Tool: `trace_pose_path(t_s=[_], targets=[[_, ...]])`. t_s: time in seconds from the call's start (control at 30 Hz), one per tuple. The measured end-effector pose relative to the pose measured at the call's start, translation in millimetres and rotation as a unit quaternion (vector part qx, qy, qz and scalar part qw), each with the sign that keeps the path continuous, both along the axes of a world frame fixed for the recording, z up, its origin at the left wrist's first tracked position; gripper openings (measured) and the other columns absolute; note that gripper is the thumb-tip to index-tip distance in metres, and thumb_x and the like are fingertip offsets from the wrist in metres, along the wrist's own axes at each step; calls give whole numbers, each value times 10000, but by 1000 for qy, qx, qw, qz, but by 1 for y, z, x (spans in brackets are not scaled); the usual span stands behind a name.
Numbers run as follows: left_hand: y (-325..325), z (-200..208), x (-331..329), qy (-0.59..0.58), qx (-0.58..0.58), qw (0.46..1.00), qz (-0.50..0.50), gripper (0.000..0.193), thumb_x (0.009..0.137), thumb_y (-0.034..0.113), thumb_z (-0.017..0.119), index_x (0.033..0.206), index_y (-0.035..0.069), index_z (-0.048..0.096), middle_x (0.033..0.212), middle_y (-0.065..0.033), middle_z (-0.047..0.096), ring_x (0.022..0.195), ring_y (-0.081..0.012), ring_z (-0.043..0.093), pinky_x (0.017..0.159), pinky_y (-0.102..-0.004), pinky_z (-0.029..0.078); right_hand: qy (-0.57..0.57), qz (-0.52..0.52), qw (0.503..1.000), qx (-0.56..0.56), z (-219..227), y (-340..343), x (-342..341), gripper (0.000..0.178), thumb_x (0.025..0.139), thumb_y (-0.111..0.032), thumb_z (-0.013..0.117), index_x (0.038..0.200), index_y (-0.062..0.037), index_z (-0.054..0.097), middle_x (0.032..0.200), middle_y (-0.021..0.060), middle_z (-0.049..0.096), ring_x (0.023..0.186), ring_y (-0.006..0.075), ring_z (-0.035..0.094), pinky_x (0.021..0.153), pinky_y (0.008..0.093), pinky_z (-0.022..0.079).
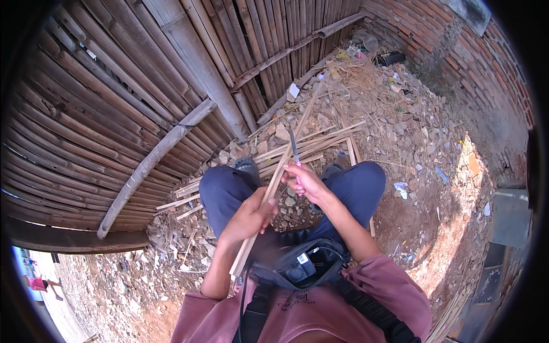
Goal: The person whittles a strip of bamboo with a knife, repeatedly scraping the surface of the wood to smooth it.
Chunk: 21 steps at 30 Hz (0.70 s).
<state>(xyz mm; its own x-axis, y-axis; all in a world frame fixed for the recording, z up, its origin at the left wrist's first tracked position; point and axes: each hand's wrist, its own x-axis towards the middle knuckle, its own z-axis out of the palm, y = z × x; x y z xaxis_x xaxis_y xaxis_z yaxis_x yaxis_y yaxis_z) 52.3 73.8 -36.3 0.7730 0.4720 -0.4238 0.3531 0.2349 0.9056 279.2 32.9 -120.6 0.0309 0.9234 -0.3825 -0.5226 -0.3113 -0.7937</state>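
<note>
My left hand [251, 214] grips a long, pale bamboo strip [286, 154] that runs from my lap up and away over the ground. My right hand [304, 182] is closed on a knife [294, 146] with a pink handle; its dark blade points away from me and lies against the strip just above my left hand. Both hands work between my knees, which are in dark blue trousers.
A bamboo fence [143, 86] fills the left and top. Cut bamboo strips [320, 143] and shavings lie on stony ground [400, 126] ahead. A brick wall [469, 63] stands at the right. A black pouch [306, 264] hangs at my chest. A person [40, 284] is at far lower left.
</note>
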Motion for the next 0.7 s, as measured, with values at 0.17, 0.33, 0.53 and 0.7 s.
trace_pose_path(t_s=[0.17,0.33,0.53,0.7], targets=[[8,12,-13,-81,40,992,92,616,1139,401,451,1617,29,339,1492,-184,522,1280,-244,576,996,-381,527,17,-18,1000,2,-1,7,-16,230,1079,-269,611,1049,-40,622,896,41,645,482,14,352,406,208,228],[9,30,-34,-323,122,923,167,918,1056,744,231,1456,-34,510,1569,-276,473,1529,-406,368,1247,-531,295,123,-42,992,10,4,7,-11,253,1083,-290,610,1036,-41,620,918,55,659,488,4,343,412,202,221],[-29,71,-36,-539,303,755,221,998,838,966,340,1022,18,591,865,-165,661,769,-361,726,980,-641,514,127,-23,992,13,22,11,-29,282,1099,-311,584,1019,-42,617,934,63,670,487,7,334,416,208,225],[-35,105,-28,-610,403,651,204,751,1036,739,411,758,61,573,533,-24,478,355,-126,442,401,-306,449,171,-23,985,23,60,10,-54,316,1107,-358,566,1038,-52,608,931,48,649,490,8,332,418,215,239]])
